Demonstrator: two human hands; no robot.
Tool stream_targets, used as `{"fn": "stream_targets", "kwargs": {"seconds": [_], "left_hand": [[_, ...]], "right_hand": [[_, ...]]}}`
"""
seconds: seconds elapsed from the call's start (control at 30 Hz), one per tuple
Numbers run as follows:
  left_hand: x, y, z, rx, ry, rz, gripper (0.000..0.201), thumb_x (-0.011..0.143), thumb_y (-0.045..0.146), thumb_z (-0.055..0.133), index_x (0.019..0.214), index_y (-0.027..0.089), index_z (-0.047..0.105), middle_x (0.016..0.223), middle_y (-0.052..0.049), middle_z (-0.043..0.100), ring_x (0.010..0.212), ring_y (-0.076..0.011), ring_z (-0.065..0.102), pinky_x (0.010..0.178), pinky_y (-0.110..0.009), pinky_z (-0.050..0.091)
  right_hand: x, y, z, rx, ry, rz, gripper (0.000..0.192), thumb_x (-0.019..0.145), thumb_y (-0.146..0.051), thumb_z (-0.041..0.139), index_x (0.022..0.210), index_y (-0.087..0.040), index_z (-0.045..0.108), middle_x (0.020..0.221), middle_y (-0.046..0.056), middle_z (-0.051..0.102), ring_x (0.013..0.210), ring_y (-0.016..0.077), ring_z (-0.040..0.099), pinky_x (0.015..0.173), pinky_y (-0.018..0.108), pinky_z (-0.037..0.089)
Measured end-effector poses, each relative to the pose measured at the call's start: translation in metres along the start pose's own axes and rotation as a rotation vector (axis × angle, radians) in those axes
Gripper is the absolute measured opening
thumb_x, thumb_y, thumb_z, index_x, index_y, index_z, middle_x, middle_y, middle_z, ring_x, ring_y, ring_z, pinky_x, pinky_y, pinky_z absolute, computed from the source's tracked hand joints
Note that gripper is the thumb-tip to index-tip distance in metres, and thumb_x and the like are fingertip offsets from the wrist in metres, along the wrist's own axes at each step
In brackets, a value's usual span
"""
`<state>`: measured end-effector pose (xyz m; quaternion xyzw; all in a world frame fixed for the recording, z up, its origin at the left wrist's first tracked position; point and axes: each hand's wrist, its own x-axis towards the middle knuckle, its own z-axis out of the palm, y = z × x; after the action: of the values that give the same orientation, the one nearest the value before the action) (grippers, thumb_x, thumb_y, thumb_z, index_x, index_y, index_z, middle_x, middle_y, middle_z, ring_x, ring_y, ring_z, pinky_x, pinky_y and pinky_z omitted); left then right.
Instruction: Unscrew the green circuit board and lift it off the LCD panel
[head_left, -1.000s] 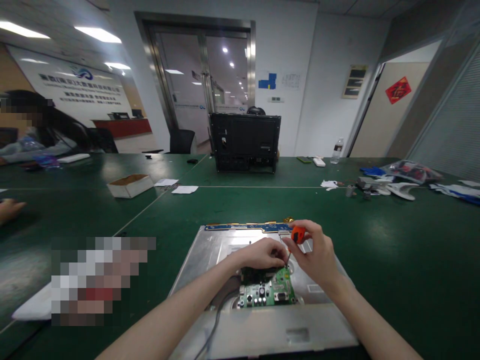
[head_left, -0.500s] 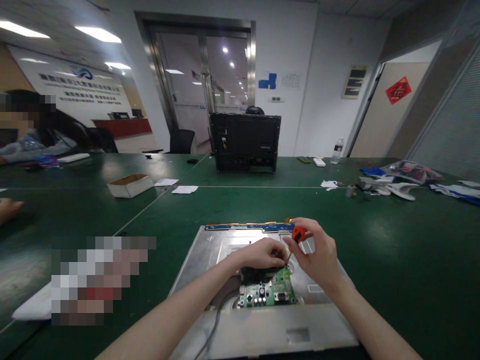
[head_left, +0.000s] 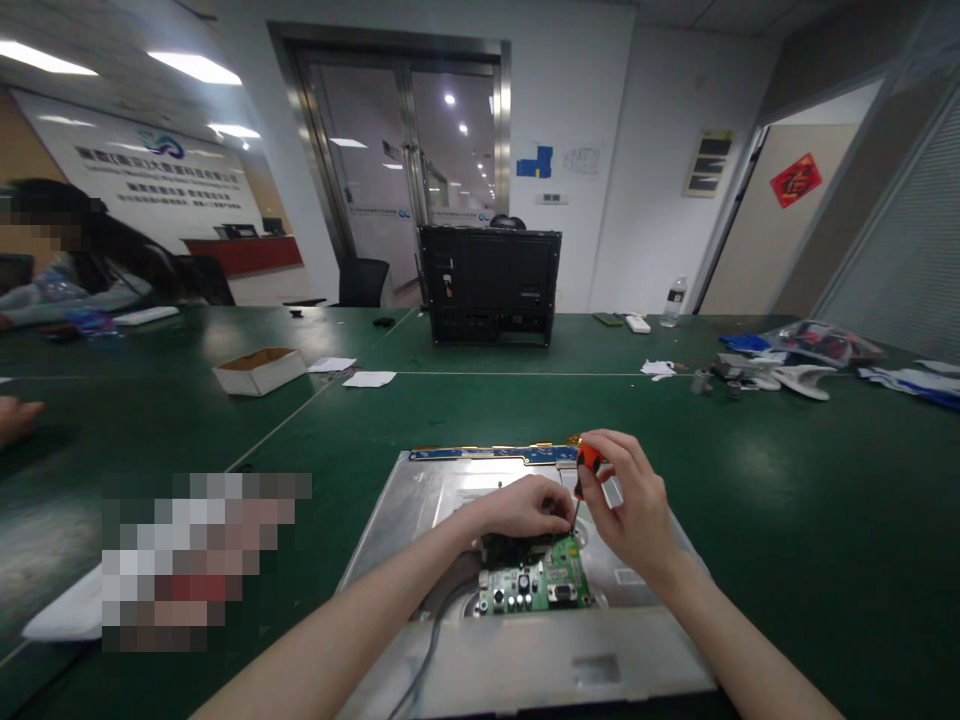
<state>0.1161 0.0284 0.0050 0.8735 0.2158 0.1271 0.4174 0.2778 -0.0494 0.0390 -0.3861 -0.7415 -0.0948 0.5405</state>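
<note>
On the green surface (head_left: 750,520) we see a metal panel (head_left: 420,500) carrying a green circuit board (head_left: 536,585) near its middle. Above the board's far edge, right hand (head_left: 637,515) pinches an orange screwdriver (head_left: 587,462), tip down; left hand (head_left: 525,508) is curled beside the shaft, its grip unclear.

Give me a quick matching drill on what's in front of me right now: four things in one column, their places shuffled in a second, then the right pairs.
Things:
1. screwdriver
2. green circuit board
3. cardboard box
4. water bottle

Places:
A. far right of the table, near the doorway
B. pinched in the right hand, tip pointing down
C. left part of the table, standing open
D. on the metal panel, just below the left hand

Pairs: 1-B, 2-D, 3-C, 4-A
</note>
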Motion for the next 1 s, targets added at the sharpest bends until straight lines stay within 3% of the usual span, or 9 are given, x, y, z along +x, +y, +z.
{"fn": "stream_targets", "kwargs": {"seconds": [0.13,0.3,0.57,0.8,1.0], "left_hand": [[-0.0006,0.001,-0.0007,-0.001,-0.004,-0.004,0.003,0.077,0.011,0.063,0.076,0.014,0.065,0.066,0.005,0.055,0.062,-0.0101,0.05,0.058,-0.018,0.037],[0.0007,0.0004,-0.0009,0.002,-0.008,-0.016,0.006,0.076,0.009,0.063,0.074,0.014,0.065,0.065,0.005,0.055,0.062,-0.0101,0.05,0.057,-0.018,0.037],[-0.0002,0.0015,-0.0015,-0.004,-0.013,-0.013,0.004,0.077,0.01,0.064,0.078,0.014,0.066,0.067,0.005,0.055,0.063,-0.0102,0.051,0.058,-0.018,0.037],[0.0001,0.0018,-0.0023,-0.002,-0.021,-0.014,0.005,0.075,0.009,0.066,0.075,0.014,0.065,0.065,0.005,0.054,0.061,-0.0096,0.049,0.057,-0.018,0.036],[-0.0001,0.0021,-0.0024,-0.016,-0.022,-0.022,0.004,0.075,0.01,0.065,0.073,0.014,0.065,0.065,0.005,0.054,0.061,-0.0099,0.05,0.057,-0.018,0.037]], "right_hand": [[-0.0017,0.0012,0.0003,-0.006,-0.004,0.013,0.031,0.092,-0.016,0.048,0.123,-0.021,0.049,0.104,0.009,0.063,0.078,0.0164,0.063,0.063,0.029,0.055],[-0.0071,0.0059,0.0048,-0.062,0.043,0.04,0.029,0.088,-0.029,0.06,0.114,-0.021,0.049,0.094,0.007,0.066,0.064,0.0153,0.063,0.057,0.029,0.054],[-0.007,0.0041,0.0042,0.029,0.021,0.058,0.032,0.09,-0.02,0.054,0.12,-0.022,0.043,0.104,0.009,0.066,0.079,0.0181,0.066,0.063,0.031,0.055],[-0.002,0.0008,0.0001,0.022,-0.037,0.037,0.034,0.092,-0.015,0.047,0.125,-0.023,0.048,0.115,0.012,0.057,0.092,0.0198,0.062,0.067,0.031,0.055],[-0.0066,0.0049,0.0031,-0.04,0.013,0.03,0.025,0.093,-0.028,0.052,0.116,-0.022,0.049,0.091,0.005,0.065,0.065,0.015,0.063,0.059,0.028,0.053]]}}
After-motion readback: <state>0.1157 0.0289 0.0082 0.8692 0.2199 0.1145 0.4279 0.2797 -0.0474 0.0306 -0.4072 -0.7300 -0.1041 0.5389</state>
